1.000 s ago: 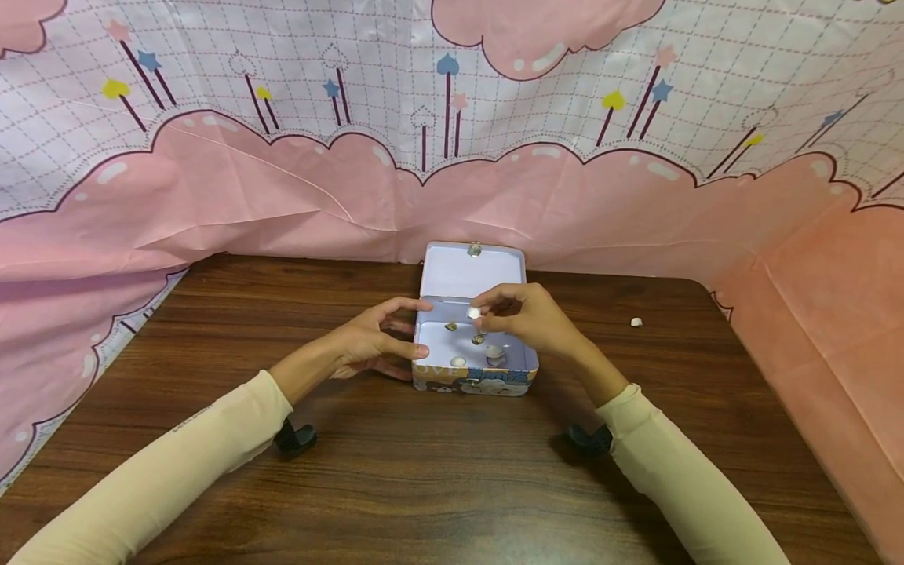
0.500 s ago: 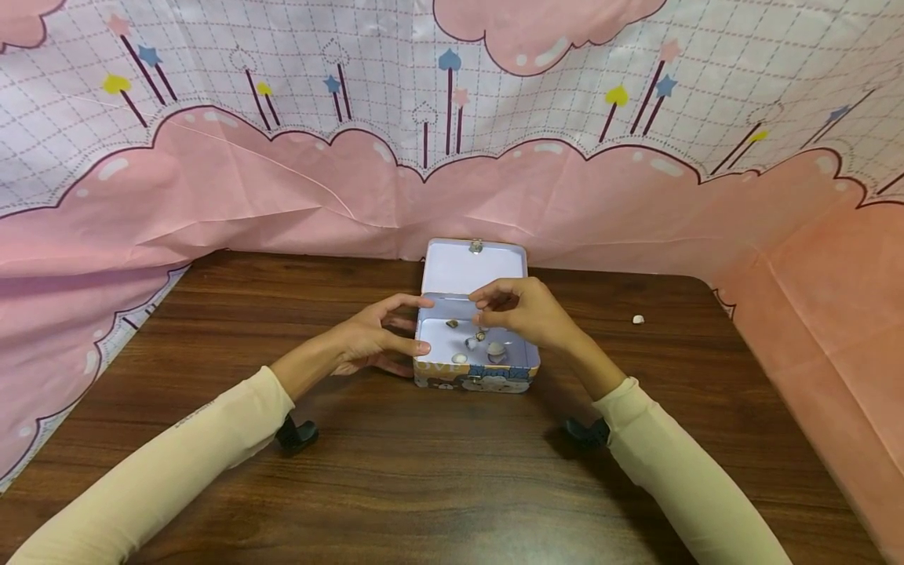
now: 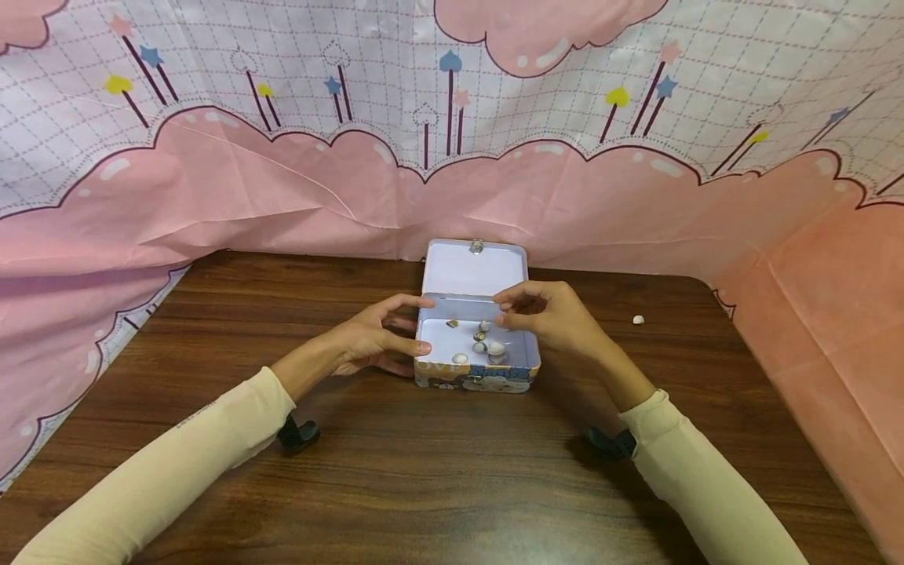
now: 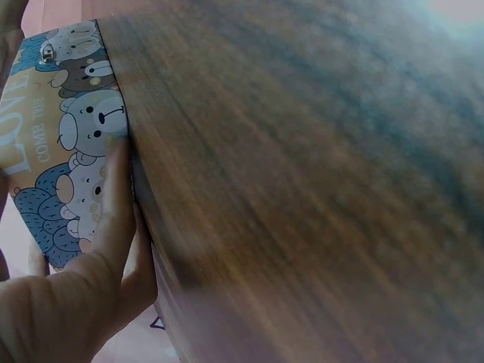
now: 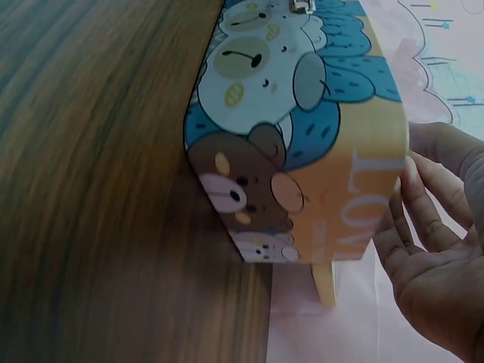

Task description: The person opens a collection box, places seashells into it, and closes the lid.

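Observation:
In the head view a small tin box (image 3: 473, 380) with bear pictures stands with its hinged lid (image 3: 475, 269) up. Several small shells lie on its white floor, among them a large white shell (image 3: 497, 348), a flat pale shell (image 3: 460, 359) and a brown shell (image 3: 453, 322). My left hand (image 3: 367, 337) holds the box's left side, thumb and forefinger at the rim; the left wrist view shows fingers against the printed wall (image 4: 91, 121). Over the box's right rim hovers my right hand (image 3: 551, 318), fingers loosely bent, nothing visible between them.
One white shell (image 3: 639, 319) lies apart on the brown wooden table (image 3: 452, 471), to the right of the box. Behind the table hangs a pink and white patterned cloth (image 3: 282, 196). Dark wrist mounts (image 3: 300, 437) sit under both forearms.
A second ago my right hand pinched a white shell over the box. The shell was let go and now lies inside; the right hand has shifted right. My left hand stayed put.

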A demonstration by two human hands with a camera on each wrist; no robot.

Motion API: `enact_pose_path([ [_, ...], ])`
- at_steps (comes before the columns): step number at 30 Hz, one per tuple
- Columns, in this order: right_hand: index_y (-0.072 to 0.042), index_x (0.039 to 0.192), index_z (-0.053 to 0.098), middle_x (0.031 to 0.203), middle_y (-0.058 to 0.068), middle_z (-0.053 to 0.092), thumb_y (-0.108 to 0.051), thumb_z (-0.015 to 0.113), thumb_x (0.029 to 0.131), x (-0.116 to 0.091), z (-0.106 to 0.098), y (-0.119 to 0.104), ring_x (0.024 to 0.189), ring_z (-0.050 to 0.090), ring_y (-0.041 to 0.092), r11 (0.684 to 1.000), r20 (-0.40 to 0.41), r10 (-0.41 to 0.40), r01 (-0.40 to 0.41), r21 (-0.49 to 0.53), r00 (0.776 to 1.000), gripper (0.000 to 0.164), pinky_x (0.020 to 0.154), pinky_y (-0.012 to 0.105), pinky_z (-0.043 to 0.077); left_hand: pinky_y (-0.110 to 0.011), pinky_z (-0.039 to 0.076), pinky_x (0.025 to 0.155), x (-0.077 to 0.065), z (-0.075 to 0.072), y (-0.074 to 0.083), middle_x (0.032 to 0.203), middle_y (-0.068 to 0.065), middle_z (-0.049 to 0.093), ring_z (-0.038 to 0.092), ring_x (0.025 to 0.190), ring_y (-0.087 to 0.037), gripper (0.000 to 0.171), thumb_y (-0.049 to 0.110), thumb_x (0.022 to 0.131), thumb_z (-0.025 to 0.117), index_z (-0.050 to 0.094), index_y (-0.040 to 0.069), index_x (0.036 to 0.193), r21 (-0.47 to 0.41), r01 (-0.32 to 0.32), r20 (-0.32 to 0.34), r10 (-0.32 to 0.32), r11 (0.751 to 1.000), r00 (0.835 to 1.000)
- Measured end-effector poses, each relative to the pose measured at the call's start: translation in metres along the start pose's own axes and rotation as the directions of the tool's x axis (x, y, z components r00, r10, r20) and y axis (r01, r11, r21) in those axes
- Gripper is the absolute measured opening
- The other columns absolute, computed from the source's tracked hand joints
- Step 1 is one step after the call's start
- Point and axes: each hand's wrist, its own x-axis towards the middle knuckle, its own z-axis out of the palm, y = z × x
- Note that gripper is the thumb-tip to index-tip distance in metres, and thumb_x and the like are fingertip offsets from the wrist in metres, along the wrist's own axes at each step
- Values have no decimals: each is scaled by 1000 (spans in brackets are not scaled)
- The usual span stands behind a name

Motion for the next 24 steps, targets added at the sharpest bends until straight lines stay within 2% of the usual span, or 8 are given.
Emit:
enact_pose_path([
  [5, -8, 127, 84, 119, 17, 81, -16, 88, 100, -6, -9, 2, 101, 75, 20, 1000, -38, 3, -3, 3, 999, 29, 84, 21, 66, -63, 70, 102, 0, -1, 0, 172, -29, 32, 61, 139, -48, 83, 2, 99, 86, 49, 28, 169, 3, -2, 4, 2, 1000, 1000],
  [16, -7, 130, 83, 118, 14, 81, -22, 87, 101, -18, -32, 11, 103, 74, 18, 997, -108, 26, -33, -63, 994, 32, 85, 18, 65, -63, 70, 102, 0, -1, -2, 171, -28, 32, 60, 140, -48, 83, 3, 100, 85, 47, 26, 170, 0, -8, 8, 8, 1000, 1000],
  [24, -8, 130, 82, 122, 15, 81, -26, 88, 102, -28, -47, 22, 104, 75, 12, 993, -122, 49, -62, -101, 991, 33, 86, 16, 65, -63, 70, 102, 0, -2, -3, 172, -28, 32, 57, 143, -50, 87, 4, 99, 87, 44, 24, 172, 6, -12, 6, 12, 1000, 1000],
])
